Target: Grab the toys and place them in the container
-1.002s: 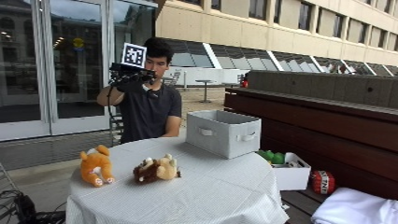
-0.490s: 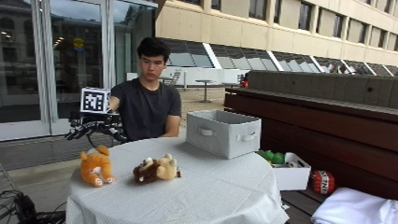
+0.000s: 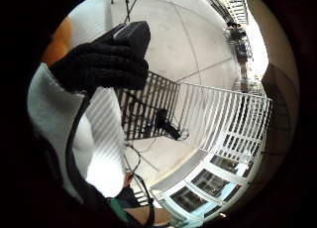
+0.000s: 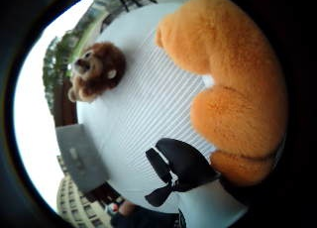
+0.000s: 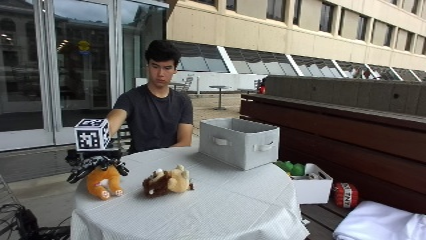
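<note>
An orange plush toy stands at the near left edge of the round table. My gloved right hand is on top of it, fingers spread over its head. The thumb side palm view shows the orange toy close to the palm. A brown lion toy lies a little to its right, also seen as the lion across the striped cloth. The grey fabric container stands at the table's far right. A gloved finger shows in the little finger side view, bent over the table edge.
A white box with green things in it sits on the bench right of the table. Beside it lie a red ball and a white bundle. Cables lie on the floor at the left.
The gloved hand has come down from beside the person's head to the table's left edge and now sits on the orange toy. The toys and container have not moved.
</note>
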